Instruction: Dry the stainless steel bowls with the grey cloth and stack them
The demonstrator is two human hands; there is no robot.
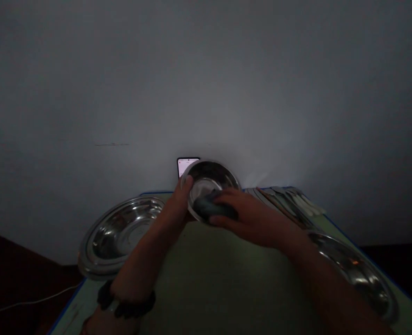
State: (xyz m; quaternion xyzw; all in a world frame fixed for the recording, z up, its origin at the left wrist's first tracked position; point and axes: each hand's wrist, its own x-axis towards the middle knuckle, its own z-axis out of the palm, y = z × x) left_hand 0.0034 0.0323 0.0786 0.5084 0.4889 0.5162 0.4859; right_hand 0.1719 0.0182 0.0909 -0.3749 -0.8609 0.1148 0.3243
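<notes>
A small round stainless steel bowl (211,168) is held up above the table, tilted so that its inside faces me. My left hand (180,197) grips its left rim, thumb over the edge and the other fingers hidden behind. Pinched in my right hand (240,209) is a dark grey-green sponge or folded cloth (211,207), blurred, pressed against the lower inside of the bowl. The exact kind of this soft-looking pad is hard to make out in the dim light.
A larger steel basin (101,239) stands on the left of the green table (223,288). Another steel basin (362,274) lies at the right, partly behind my forearm. Several knives or utensils (296,202) lie at the back right. A lit phone (185,165) leans on the wall.
</notes>
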